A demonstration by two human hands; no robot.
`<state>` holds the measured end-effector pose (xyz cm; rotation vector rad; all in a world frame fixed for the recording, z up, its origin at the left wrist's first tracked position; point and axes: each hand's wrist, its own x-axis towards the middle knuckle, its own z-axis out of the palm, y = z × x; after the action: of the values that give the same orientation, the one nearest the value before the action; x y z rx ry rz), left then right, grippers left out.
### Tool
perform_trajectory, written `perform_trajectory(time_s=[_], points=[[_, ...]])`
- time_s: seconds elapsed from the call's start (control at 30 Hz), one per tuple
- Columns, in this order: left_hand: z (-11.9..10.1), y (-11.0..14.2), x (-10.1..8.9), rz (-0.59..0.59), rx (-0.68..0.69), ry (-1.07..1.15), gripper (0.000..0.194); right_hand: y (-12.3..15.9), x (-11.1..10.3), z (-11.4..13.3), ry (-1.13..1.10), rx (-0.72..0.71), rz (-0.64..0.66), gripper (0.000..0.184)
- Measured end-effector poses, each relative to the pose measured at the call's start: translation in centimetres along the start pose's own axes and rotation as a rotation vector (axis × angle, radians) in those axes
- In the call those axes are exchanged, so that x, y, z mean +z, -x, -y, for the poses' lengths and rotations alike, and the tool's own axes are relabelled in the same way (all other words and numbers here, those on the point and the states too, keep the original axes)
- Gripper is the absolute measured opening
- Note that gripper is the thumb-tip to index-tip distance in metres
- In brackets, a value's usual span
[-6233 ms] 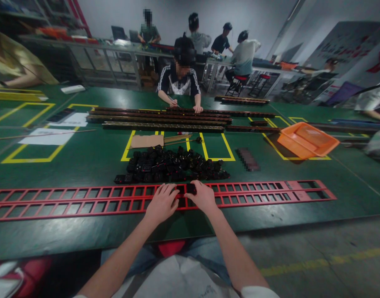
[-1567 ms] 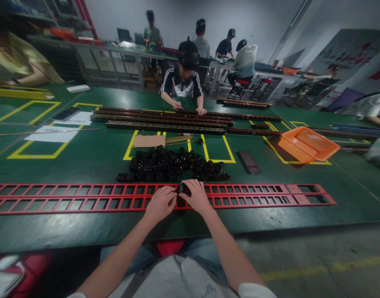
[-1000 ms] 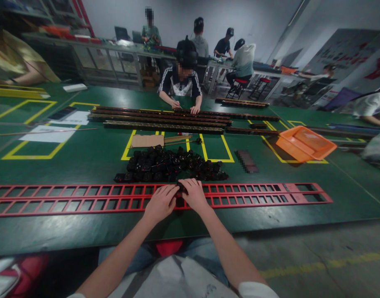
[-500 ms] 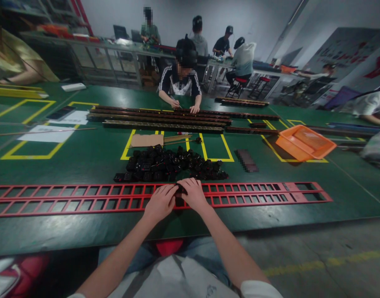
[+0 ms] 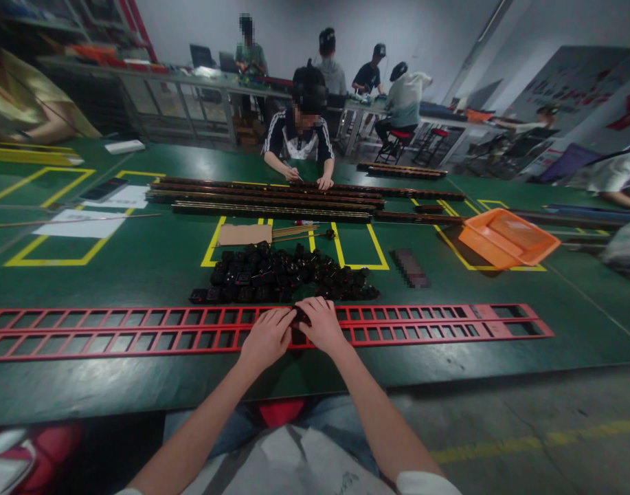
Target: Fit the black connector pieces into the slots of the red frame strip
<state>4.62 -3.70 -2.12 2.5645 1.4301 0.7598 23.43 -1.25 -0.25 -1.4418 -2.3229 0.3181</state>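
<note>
"Head view: what's changed?"
"The block [image 5: 301,315], its face showing earlier, is now mostly under the right hand [image 5: 321,323], over the far row of the frame [image 5: 211,328]; placing seems underway."
"Fingers?"
"The right's pinch the block; the left hand [image 5: 267,334] touches it, grip unclear."
"Hidden?"
"Its seating; one frame end is cut off."

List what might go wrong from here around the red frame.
The black piece is largely hidden by the left hand and right hand, so crooked seating could go unseen. The loose black pile lies just beyond the red frame; a knock might scatter parts.
</note>
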Motion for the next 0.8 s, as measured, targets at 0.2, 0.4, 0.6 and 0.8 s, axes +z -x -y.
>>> perform_trajectory(time_s=[0.2, 0.4, 0.6, 0.8], points=[[-0.1, 0.01, 0.06, 0.01, -0.009, -0.017, 0.042, 0.06, 0.09, -0.04, -0.005, 0.006, 0.016, 0.04], [-0.06, 0.06, 0.17, 0.001, -0.012, -0.014, 0.041, 0.16, -0.02, -0.12, -0.006, -0.003, 0.032, 0.043], [-0.08, -0.01, 0.19, 0.013, -0.01, -0.021, 0.039, 0.21, -0.07, -0.11, -0.009, -0.007, 0.033, 0.041], [-0.07, 0.0, 0.23, 0.004, -0.014, -0.008, 0.04, 0.22, 0.0, -0.13, -0.026, 0.001, 0.023, 0.038]])
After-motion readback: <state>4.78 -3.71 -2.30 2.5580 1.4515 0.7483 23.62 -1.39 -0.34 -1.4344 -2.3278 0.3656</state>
